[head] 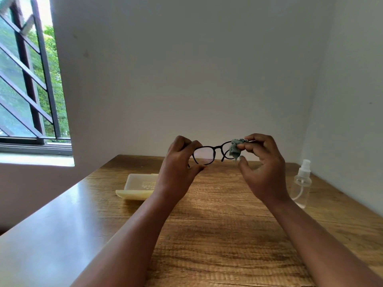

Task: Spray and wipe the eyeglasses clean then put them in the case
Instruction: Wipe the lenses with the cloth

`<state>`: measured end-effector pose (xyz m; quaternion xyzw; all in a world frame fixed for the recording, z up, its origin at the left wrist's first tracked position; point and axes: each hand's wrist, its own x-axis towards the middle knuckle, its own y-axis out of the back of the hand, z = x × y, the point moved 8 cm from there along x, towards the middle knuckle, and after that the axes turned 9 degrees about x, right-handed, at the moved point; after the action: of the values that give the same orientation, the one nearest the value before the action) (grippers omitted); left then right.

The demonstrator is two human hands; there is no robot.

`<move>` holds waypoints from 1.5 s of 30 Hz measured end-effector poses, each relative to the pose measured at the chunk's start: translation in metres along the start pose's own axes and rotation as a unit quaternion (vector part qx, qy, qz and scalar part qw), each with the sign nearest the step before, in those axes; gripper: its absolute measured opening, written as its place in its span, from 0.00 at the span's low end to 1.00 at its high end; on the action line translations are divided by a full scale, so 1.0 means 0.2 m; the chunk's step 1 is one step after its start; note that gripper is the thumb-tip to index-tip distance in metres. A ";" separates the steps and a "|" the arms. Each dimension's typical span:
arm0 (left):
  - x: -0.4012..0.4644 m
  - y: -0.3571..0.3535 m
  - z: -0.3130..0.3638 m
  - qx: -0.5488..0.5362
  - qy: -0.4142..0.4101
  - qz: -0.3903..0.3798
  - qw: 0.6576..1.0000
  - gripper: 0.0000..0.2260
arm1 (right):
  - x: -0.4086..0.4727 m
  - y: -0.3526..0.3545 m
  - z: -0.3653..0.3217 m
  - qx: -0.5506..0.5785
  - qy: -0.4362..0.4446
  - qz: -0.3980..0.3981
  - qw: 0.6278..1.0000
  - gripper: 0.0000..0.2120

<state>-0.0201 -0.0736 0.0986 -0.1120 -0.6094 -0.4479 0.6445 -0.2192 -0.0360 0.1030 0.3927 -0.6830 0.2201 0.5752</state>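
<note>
Black-framed eyeglasses (pixel 209 151) are held up above the far part of the wooden table (pixel 217 224). My left hand (pixel 178 168) grips their left lens rim between thumb and fingers. My right hand (pixel 263 168) pinches a small grey-green cloth (pixel 235 149) against the right lens, which the cloth mostly hides. A pale yellow glasses case (pixel 135 186) lies on the table to the left, partly behind my left wrist. A clear spray bottle (pixel 302 183) stands at the right.
White walls close off the table at the back and on the right. A barred window (pixel 29 79) with greenery outside is at the left. The table's left edge runs diagonally toward me.
</note>
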 end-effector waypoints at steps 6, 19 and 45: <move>0.00 0.01 -0.01 0.001 0.008 0.003 1.000 0.22 | -0.01 -0.06 -0.04 -0.077 0.035 -0.082 0.993 0.14; 0.00 -0.02 0.00 0.007 -0.013 -0.014 1.000 0.22 | -0.02 -0.10 -0.10 -0.095 0.085 -0.073 0.989 0.06; 0.00 0.01 0.00 0.000 -0.003 0.004 1.000 0.21 | -0.02 -0.10 -0.09 -0.124 0.082 -0.092 0.985 0.06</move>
<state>-0.0187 -0.0732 0.0997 -0.1160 -0.6113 -0.4447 0.6443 -0.1920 -0.0323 0.1002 0.3603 -0.6164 0.1113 0.6913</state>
